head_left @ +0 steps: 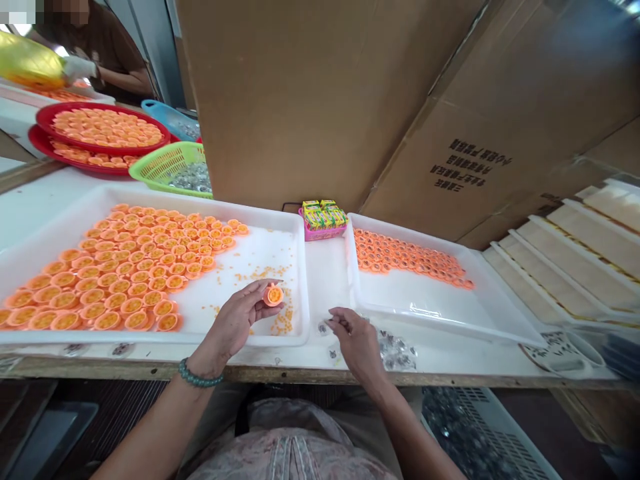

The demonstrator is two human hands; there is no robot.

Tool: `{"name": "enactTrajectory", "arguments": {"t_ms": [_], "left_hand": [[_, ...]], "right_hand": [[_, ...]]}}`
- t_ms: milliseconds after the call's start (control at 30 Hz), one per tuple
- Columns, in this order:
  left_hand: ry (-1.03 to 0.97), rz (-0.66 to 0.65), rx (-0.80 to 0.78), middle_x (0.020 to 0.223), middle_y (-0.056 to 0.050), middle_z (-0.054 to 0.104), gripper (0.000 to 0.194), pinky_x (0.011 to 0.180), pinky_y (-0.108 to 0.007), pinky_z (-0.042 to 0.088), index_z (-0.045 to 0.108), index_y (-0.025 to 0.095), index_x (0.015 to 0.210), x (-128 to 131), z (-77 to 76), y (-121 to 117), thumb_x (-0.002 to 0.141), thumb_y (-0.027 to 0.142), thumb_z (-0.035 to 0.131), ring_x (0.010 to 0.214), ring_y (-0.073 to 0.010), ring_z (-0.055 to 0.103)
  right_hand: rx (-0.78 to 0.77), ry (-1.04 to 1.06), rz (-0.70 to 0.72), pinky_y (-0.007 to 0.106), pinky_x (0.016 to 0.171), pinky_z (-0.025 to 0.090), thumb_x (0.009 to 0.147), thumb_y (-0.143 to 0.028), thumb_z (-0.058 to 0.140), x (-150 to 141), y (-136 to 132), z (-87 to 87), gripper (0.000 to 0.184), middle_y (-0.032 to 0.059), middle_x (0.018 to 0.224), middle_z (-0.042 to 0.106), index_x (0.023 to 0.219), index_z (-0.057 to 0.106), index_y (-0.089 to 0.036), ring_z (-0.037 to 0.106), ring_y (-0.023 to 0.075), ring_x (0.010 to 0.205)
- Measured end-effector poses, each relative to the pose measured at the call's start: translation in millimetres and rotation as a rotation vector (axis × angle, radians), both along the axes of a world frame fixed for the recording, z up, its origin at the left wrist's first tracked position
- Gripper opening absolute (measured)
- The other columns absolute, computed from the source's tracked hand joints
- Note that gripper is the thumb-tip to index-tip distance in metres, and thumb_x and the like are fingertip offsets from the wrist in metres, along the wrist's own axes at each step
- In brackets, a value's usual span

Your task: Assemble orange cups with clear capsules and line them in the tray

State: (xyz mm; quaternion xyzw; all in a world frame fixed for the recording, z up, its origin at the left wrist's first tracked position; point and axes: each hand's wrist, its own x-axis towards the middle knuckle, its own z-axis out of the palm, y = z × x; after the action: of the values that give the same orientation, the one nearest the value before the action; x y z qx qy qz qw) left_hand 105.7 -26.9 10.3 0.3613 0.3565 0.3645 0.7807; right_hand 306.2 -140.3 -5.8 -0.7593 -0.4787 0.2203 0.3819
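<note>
My left hand [244,313], a beaded bracelet on its wrist, holds a small orange plastic cup [273,295] with yellow beads inside. It is above the right end of a white tray [235,339], where many similar filled orange cups [120,287] stand in rows at the left. Loose yellow beads [283,323] lie scattered on the tray floor. My right hand [356,340] pinches with thumb and forefinger just above the tabletop; what is in the pinch is too small to make out. Beside it lie small clear discs with dark prints [397,351].
A second white tray [425,313] at right holds orange pieces [405,257]. Between the trays sits a pink basket [325,232] of yellow-green boxes. Cardboard [310,100] rises behind. Red trays [100,133] and a green basket [170,163] are at left; a gloved co-worker [115,60] is beyond.
</note>
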Motion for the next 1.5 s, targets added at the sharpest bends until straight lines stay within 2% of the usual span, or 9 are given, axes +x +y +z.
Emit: {"name": "enactTrajectory", "arguments": {"t_ms": [133, 200, 367, 633, 733, 1000, 1100, 1300, 1500], "left_hand": [[0.004, -0.046, 0.03, 0.1, -0.007, 0.065, 0.03, 0.087, -0.036, 0.049, 0.065, 0.016, 0.104, 0, -2.0, 0, 0.079, 0.033, 0.061, 0.091, -0.0203, 0.062], [0.015, -0.043, 0.053, 0.099, -0.006, 0.064, 0.03, 0.089, -0.035, 0.048, 0.065, 0.017, 0.103, 0, -2.9, 0, 0.078, 0.034, 0.062, 0.09, -0.0188, 0.061], [0.036, -0.02, 0.083, 0.095, -0.005, 0.066, 0.03, 0.089, -0.035, 0.048, 0.067, 0.018, 0.099, 1, -1.2, -1, 0.074, 0.035, 0.066, 0.092, -0.0184, 0.06], [0.109, -0.03, 0.145, 0.09, -0.004, 0.068, 0.03, 0.085, -0.034, 0.049, 0.069, 0.019, 0.096, 5, -0.3, -2, 0.074, 0.039, 0.064, 0.087, -0.0183, 0.062], [0.109, -0.048, 0.156, 0.092, -0.004, 0.069, 0.031, 0.085, -0.035, 0.049, 0.069, 0.02, 0.097, 6, -2.2, -2, 0.074, 0.041, 0.064, 0.09, -0.0197, 0.062], [0.092, -0.099, 0.14, 0.094, -0.006, 0.069, 0.03, 0.081, -0.033, 0.05, 0.071, 0.019, 0.095, 2, 1.6, -3, 0.078, 0.041, 0.059, 0.091, -0.0202, 0.061], [0.093, -0.111, 0.143, 0.095, -0.005, 0.068, 0.03, 0.083, -0.034, 0.05, 0.07, 0.02, 0.097, 3, 4.2, -3, 0.074, 0.039, 0.065, 0.091, -0.0203, 0.06], [0.103, -0.066, 0.131, 0.089, -0.003, 0.07, 0.035, 0.083, -0.035, 0.05, 0.069, 0.019, 0.097, 5, 4.5, -3, 0.065, 0.033, 0.074, 0.083, -0.0184, 0.062], [0.123, -0.067, 0.154, 0.089, -0.005, 0.071, 0.034, 0.076, -0.03, 0.05, 0.068, 0.019, 0.098, 5, 2.3, -3, 0.067, 0.033, 0.073, 0.083, -0.0194, 0.063]], "right_hand": [[0.104, 0.356, 0.013, 0.025, 0.063, 0.047, 0.073, -0.032, 0.065, -12, 18, 22.2, 0.023, 0.002, 0.074, 0.064, 0.09, 0.064, -0.017, 0.059, 0.0143, 0.068], [0.119, 0.423, 0.077, 0.024, 0.061, 0.046, 0.069, -0.032, 0.068, -24, 30, 27.6, 0.021, 0.0004, 0.07, 0.063, 0.084, 0.064, -0.018, 0.058, 0.0131, 0.065], [0.149, 0.334, 0.236, 0.025, 0.065, 0.046, 0.072, -0.027, 0.065, -39, 54, 31.0, 0.014, 0.0007, 0.072, 0.064, 0.082, 0.067, -0.018, 0.058, 0.0127, 0.067], [0.166, 0.145, 0.473, 0.025, 0.074, 0.046, 0.08, -0.019, 0.058, -43, 64, 39.5, 0.014, 0.002, 0.084, 0.064, 0.088, 0.069, -0.021, 0.059, 0.0126, 0.079], [0.155, 0.077, 0.513, 0.024, 0.073, 0.045, 0.079, -0.015, 0.058, -44, 73, 39.1, 0.015, 0.0016, 0.085, 0.062, 0.088, 0.068, -0.021, 0.058, 0.0121, 0.079], [0.055, 0.109, 0.563, 0.022, 0.064, 0.044, 0.073, -0.02, 0.065, -32, 92, 38.5, 0.005, -0.0007, 0.076, 0.058, 0.077, 0.063, -0.017, 0.053, 0.0103, 0.069], [0.058, 0.122, 0.606, 0.021, 0.064, 0.045, 0.072, -0.015, 0.063, -28, 97, 40.7, 0.007, -0.0005, 0.079, 0.058, 0.078, 0.063, -0.017, 0.054, 0.0098, 0.069], [0.103, 0.112, 0.547, 0.026, 0.075, 0.048, 0.079, -0.013, 0.054, -33, 79, 41.1, 0.018, 0.0016, 0.088, 0.063, 0.095, 0.061, -0.018, 0.059, 0.0119, 0.08], [0.275, -0.197, 0.358, 0.029, 0.079, 0.049, 0.079, -0.023, 0.061, -56, 53, 23.2, 0.025, 0.0069, 0.096, 0.062, 0.103, 0.061, -0.019, 0.058, 0.0159, 0.084]]}}
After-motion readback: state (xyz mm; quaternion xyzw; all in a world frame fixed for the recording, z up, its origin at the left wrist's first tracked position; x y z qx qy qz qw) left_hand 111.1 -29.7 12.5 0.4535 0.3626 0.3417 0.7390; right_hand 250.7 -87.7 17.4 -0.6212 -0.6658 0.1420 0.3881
